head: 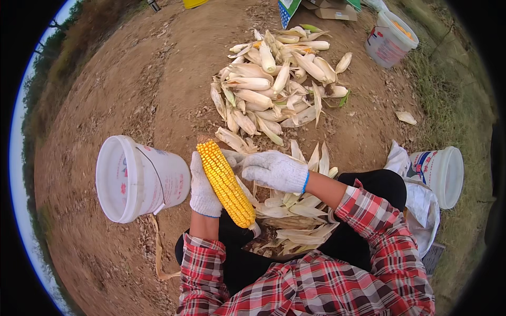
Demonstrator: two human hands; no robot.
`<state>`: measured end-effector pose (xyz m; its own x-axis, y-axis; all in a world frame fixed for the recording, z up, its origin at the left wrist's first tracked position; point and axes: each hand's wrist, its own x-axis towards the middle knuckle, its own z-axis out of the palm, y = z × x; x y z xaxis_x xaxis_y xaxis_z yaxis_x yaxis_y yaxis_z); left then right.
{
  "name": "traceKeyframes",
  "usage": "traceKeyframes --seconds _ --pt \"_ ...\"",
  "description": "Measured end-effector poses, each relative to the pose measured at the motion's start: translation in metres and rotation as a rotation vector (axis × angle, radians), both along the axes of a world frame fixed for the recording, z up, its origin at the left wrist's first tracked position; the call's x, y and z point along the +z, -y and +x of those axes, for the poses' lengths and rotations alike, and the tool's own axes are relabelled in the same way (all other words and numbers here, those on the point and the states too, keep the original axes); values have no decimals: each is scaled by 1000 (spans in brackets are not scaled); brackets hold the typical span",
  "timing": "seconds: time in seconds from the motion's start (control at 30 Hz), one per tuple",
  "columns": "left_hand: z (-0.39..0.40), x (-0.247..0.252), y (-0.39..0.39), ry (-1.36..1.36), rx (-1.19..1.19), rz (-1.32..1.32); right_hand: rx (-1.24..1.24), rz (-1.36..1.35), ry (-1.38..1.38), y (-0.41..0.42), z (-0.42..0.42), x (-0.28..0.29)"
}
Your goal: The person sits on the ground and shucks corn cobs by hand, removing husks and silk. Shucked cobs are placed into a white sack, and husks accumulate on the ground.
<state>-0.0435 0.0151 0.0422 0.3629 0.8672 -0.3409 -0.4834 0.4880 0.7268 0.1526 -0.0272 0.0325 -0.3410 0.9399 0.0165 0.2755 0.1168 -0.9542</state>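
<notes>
A husked ear of yellow corn point(227, 183) slants across my view, its brown tip at the far end and its pale stalk end towards me. My left hand point(203, 187), in a white knitted glove, grips it from the left. Just right of the ear is my right hand point(274, 170), gloved too with a blue cuff edge. Its fingers are curled, and whether anything is inside them is hidden. Beneath it, between my legs, lie loose pale husks point(304, 231). Farther out on the ground is a heap of corn ears still in dry husks point(269, 87).
A white plastic bucket point(138, 179) lies tilted at my left. At my right are another white bucket point(437, 177) and a white woven sack point(423, 221). A bucket with yellow corn point(391, 39) stands far right, near a cardboard box point(336, 12). Grass point(454, 98) borders the dirt.
</notes>
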Motion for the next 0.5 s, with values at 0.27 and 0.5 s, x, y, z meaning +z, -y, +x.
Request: traceKeyframes --seconds 0.27,0.5 --pt "-19 25 -5 275 22 66 -577 -37 158 -22 89 16" --pt "-39 32 -21 434 78 194 147 -197 1033 4 38 -60"
